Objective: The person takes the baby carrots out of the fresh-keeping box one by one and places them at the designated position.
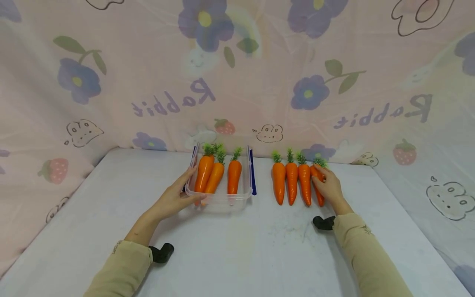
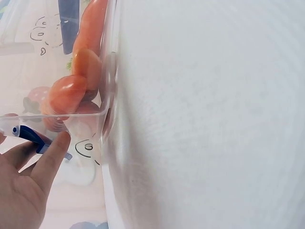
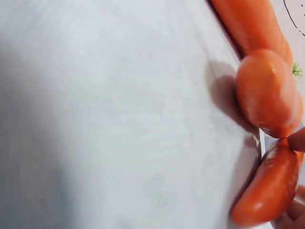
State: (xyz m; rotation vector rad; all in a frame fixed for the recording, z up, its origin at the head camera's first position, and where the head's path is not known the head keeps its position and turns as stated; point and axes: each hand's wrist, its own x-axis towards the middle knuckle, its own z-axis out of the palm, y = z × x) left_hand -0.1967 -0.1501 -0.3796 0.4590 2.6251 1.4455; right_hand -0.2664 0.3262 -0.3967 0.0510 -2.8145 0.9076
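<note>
In the head view a clear plastic box (image 1: 241,190) with blue side clips holds three orange toy carrots (image 1: 234,173) with green tops. My left hand (image 1: 173,200) holds the box at its front left corner, thumb along the front and fingers on the left side. The left wrist view shows a blue clip (image 2: 29,135) beside those fingers. To the right of the box, several carrots (image 1: 292,181) lie in a row, tops pointing away. My right hand (image 1: 328,185) grips the rightmost carrot (image 1: 320,197), its fingers near the upper part; the right wrist view shows this carrot's tip (image 3: 259,205).
Everything lies on a white table (image 1: 237,251), the carrots and box near its back edge. A printed cloth (image 1: 259,62) hangs behind and at both sides. Black wrist pieces (image 1: 161,253) stick out from both sleeves.
</note>
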